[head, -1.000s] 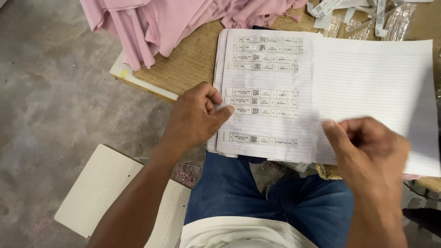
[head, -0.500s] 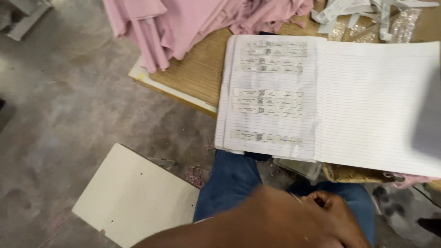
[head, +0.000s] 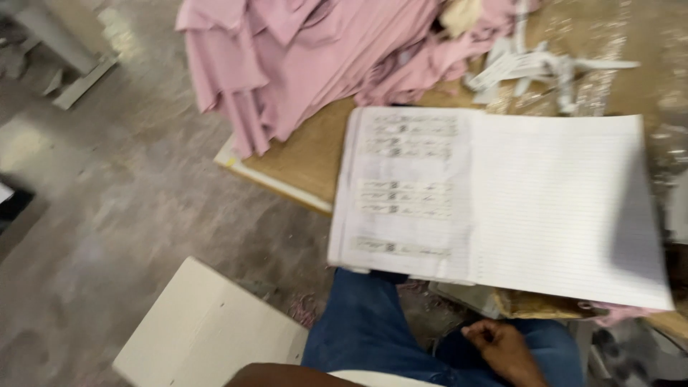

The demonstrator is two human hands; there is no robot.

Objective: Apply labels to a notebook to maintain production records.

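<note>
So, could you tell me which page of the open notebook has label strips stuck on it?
The left page; the right page shows only bare ruled lines.

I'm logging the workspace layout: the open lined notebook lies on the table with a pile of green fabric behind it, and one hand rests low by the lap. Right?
Not quite. The head view shows the fabric pile is pink, not green. The rest holds: the open lined notebook lies on the table, and one hand rests low by the lap.

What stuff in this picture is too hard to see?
- Strips stuck in the notebook, head view: marks smeared by blur.
- Hand on the lap, head view: curled, blurred; which hand, or whether it holds anything, unclear.
- Other hand: out of frame.
- White scraps by the pink cloth: blurred.
</note>
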